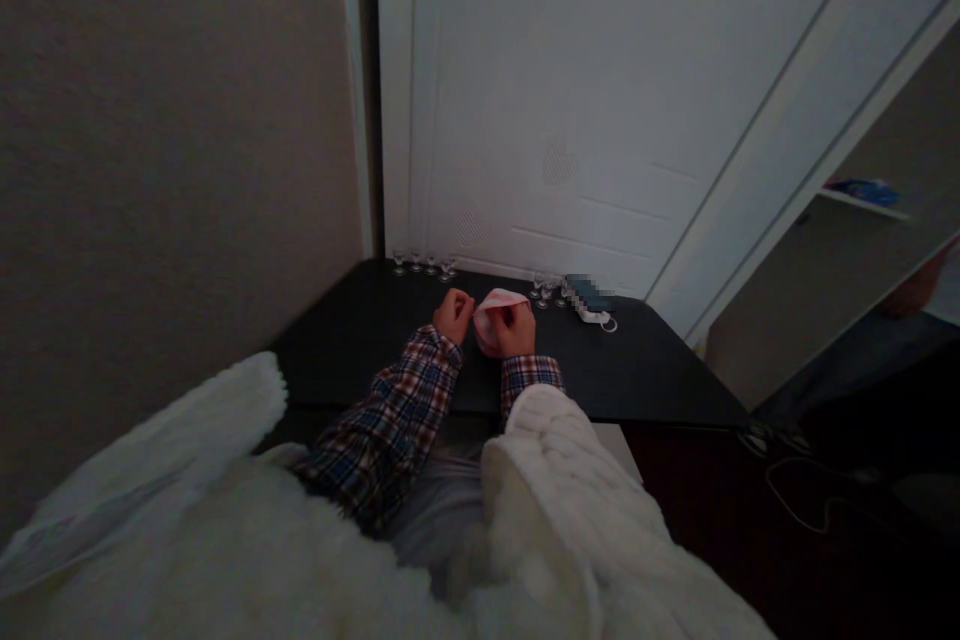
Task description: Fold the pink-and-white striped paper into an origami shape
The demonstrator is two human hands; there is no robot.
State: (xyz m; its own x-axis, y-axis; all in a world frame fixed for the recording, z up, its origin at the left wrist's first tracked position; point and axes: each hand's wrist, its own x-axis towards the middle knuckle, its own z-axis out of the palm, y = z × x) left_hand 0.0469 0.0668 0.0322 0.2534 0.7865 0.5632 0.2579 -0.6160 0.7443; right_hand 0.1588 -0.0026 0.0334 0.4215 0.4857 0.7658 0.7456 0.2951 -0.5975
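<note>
A piece of pink and white cloth (489, 328) is bunched over the dark tabletop, its upper edge folded over. My right hand (517, 330) is closed on the right side of this cloth, with the fingers bent into its fold. Just to the cloth's left, my left hand (453, 316) is closed, thumb and fingers pinched together near the cloth's edge. Whatever the left fingertips hold, if anything, is too small and dim to make out.
Small stemmed glasses (416, 262) line the back left of the black table (600, 370); several more glasses (545, 290) stand at back right. Beside them lies a phone-like object (589, 295) with a white ring. A white panel (555, 70) rises behind. Another person's hand (911, 292) appears far right.
</note>
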